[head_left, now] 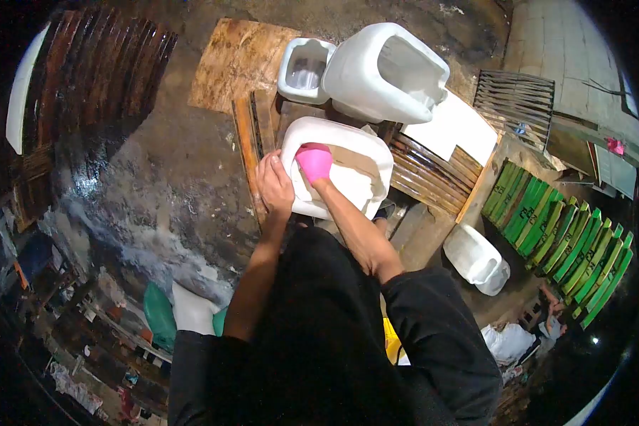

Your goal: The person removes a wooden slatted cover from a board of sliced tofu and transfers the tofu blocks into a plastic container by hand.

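A cut-open white plastic jerrycan stands in front of me, with pale liquid in its bottom. My left hand holds its left side, the fingers lying up by the rim. My right hand reaches down inside the opening and meets a rounded pink bowl. The bowl hides most of the right fingers, but the hand appears to grip it near the left inner wall.
A larger cut jerrycan and a smaller cut container stand just beyond. Wooden slats lie to the right, near a white jug and a row of green boards. Dark stacked boards are at upper left on wet floor.
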Motion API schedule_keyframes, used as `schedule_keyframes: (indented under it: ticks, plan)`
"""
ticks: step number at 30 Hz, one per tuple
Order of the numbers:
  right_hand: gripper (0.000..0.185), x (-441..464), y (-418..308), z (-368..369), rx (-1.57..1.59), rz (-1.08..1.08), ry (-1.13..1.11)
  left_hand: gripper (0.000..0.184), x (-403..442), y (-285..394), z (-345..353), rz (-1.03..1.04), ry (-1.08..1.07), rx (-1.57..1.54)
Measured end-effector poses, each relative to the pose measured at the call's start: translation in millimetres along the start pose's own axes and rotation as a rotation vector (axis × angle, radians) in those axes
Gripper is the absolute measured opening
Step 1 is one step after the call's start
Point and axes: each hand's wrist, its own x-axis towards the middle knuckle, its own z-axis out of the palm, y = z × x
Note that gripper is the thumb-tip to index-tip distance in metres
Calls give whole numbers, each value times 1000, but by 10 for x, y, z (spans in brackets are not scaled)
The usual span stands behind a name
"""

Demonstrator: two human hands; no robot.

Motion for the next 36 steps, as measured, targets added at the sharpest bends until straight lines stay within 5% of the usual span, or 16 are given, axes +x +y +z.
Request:
schedule_keyframes:
  ticks: [10,11,14,18,22,26,30,31,34,36]
  plan:
    - [23,16,-14,-34,393,23,102,32,-2,-27,-5,34,23,46]
    - [25,16,161,75,99,11,-55,31,-10,-39,-8,47,23,53]
    - [24,-47,167,68,5,-249,-115,31,-1,31,-65,24,-1,65]
    - [43,-141,-447,-737,109,95,-301,31,-12,12,-56,34,19,29]
    - [44,-157,216,-549,-88,-508,-240,31,-15,-22,-30,15,9,48]
    - [30,-33,399,-333,1,-289,-46,30,-12,-18,-43,-7,3,57]
    - [28,-112,325,-274,98,-226,-228,33,-19,-23,-18,-6,0,57]
    - [29,-190,186,-390,76,-308,-107,36,-10,-31,-24,-20,-14,56]
    - [31,-283,99,-540,-221,41,-7,40,-10,-52,-15,-44,-15,52]
    - [33,-266,514,-265,-424,-130,-232,40,-35,-27,-11,-56,-15,56]
